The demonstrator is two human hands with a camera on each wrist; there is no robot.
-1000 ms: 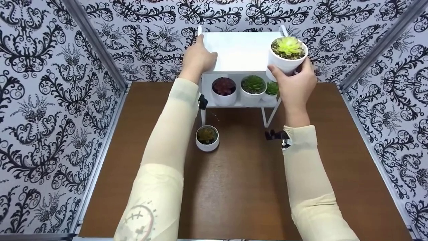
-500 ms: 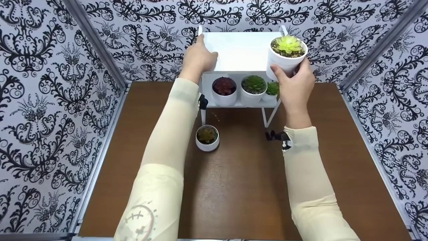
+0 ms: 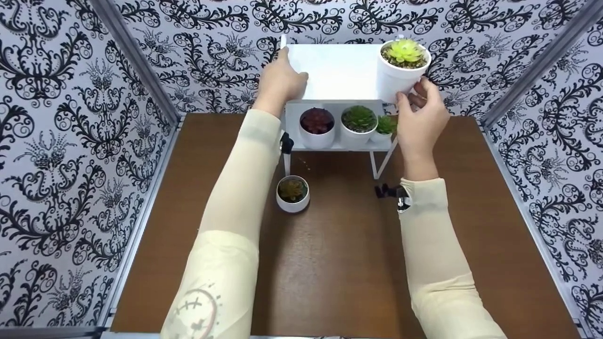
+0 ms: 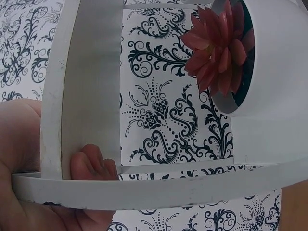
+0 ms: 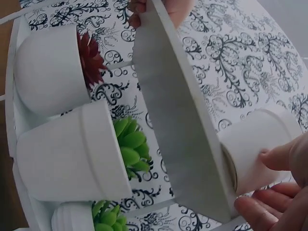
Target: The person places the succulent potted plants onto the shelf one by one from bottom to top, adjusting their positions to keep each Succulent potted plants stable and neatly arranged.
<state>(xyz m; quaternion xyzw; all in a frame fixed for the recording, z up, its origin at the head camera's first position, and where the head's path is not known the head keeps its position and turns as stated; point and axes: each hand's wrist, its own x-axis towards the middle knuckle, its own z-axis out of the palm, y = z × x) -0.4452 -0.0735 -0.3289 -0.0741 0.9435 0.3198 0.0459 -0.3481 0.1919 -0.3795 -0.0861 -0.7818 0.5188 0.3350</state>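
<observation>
A white two-tier plant stand (image 3: 334,70) stands at the back of the table. My left hand (image 3: 281,81) grips the left end of its top shelf, with curled fingertips (image 4: 94,163) showing under the board in the left wrist view. On the right end of that shelf is a potted yellow-green succulent (image 3: 400,82) in a white pot. My right hand (image 3: 423,122) holds this pot low down, thumb (image 5: 279,158) against its side and fingers by the shelf edge. Seen from the right wrist, the pot's base (image 5: 230,168) is right at the board, slightly tilted.
The lower shelf carries a red succulent (image 3: 316,123), a green succulent (image 3: 358,120) and a smaller green one (image 3: 384,127), all in white pots. Another potted succulent (image 3: 292,194), brownish, stands on the brown table (image 3: 330,263) near the stand's front left leg. Patterned walls enclose the table.
The yellow-green succulent has moved back and down onto the top shelf's right end. My right hand's grip has slid lower on the pot and loosened. My left hand stays put.
</observation>
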